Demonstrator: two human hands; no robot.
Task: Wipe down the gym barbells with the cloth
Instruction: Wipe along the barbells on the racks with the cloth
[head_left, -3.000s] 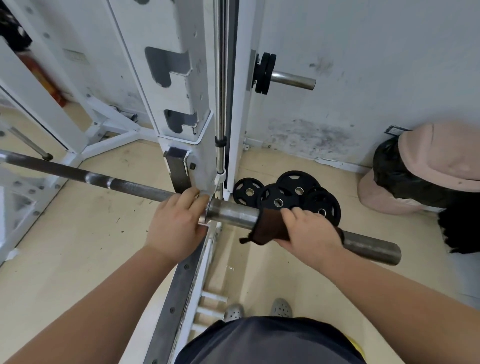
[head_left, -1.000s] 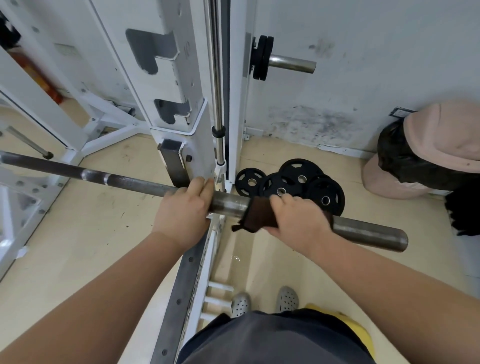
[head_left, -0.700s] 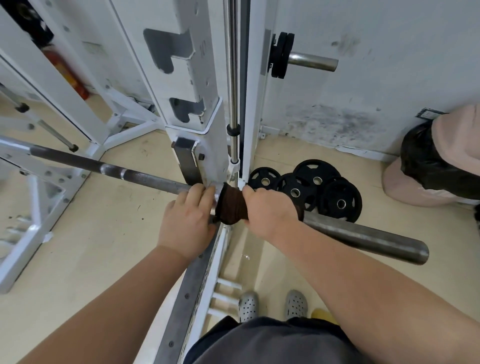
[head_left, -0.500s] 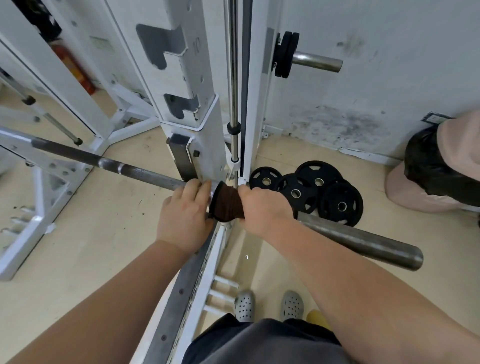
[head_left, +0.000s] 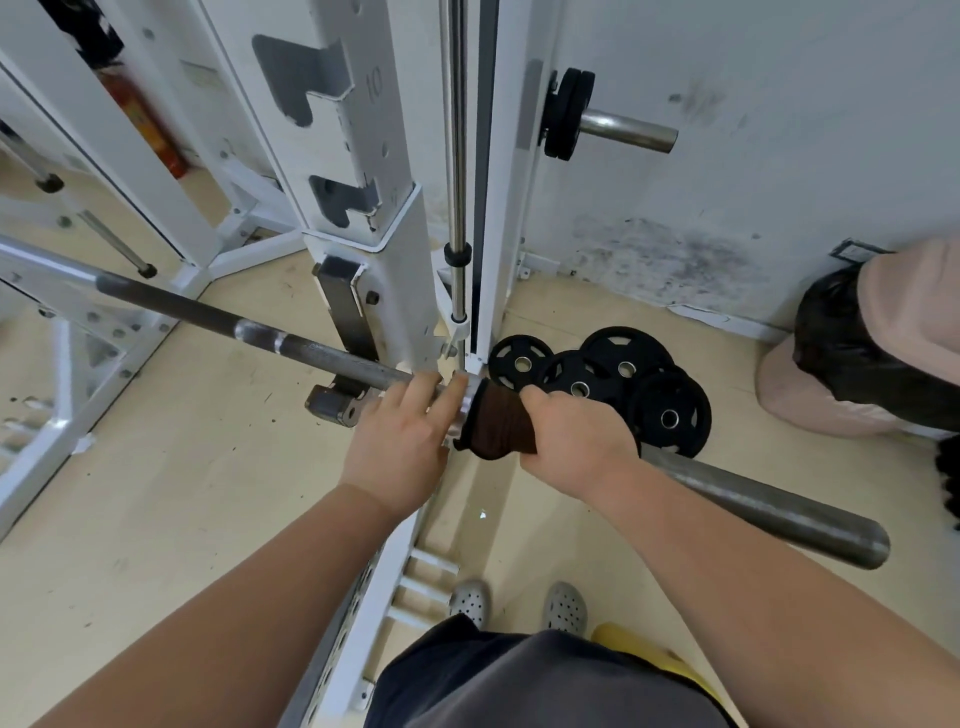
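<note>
Since the cloth (head_left: 500, 427) slid inboard to the collar (head_left: 464, 410), the barbell sleeve (head_left: 769, 505) looks wiped on its inner half; R hand (head_left: 574, 441) clamped round cloth, L hand (head_left: 400, 441) gripping shaft (head_left: 311, 351) just beside

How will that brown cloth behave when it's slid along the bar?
Probably floppy: the cloth creases and wraps round the barbell under the right hand. Likely slides easily, as the bare metal looks smooth.

Barbell (head_left: 311, 354) lay before rack upright (head_left: 363, 208), sleeve end jutting right. Cloth (head_left: 503, 427) wrapped on sleeve beside collar, right hand (head_left: 574, 441) over it, left hand (head_left: 400, 444) just left on shaft. Weight plates (head_left: 667, 415) on floor (head_left: 182, 493) behind bar
</note>
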